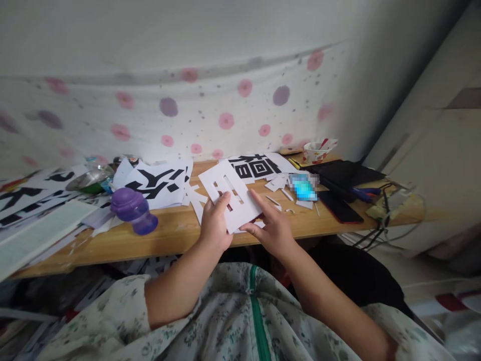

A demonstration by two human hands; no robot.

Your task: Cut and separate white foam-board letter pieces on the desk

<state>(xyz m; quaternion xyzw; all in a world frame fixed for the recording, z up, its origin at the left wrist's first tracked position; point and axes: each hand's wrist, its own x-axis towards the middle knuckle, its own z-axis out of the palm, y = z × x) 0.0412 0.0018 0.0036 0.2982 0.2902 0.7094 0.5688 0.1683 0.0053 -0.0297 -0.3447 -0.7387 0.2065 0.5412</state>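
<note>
A white sheet of card with several narrow slots cut through it point(235, 213) is held up over the front edge of the table. My left hand point(216, 223) pinches its lower left side, thumb on the face and the other fingers behind. At its right edge, my right hand point(274, 225) grips the card between thumb and fingers. Table wood and dark spots show through the slots. Just behind lies a sheet printed with a large black character point(257, 166). White paper offcuts point(277, 182) lie to the right of the card.
A purple bottle point(131, 210) and more printed sheets point(156, 183) are at left, beside an open book point(45, 233). On the right are a lit phone point(304, 188), a dark phone point(340, 206), a black laptop-like slab point(341, 173), a paper cup point(315, 153) and cables point(383, 220).
</note>
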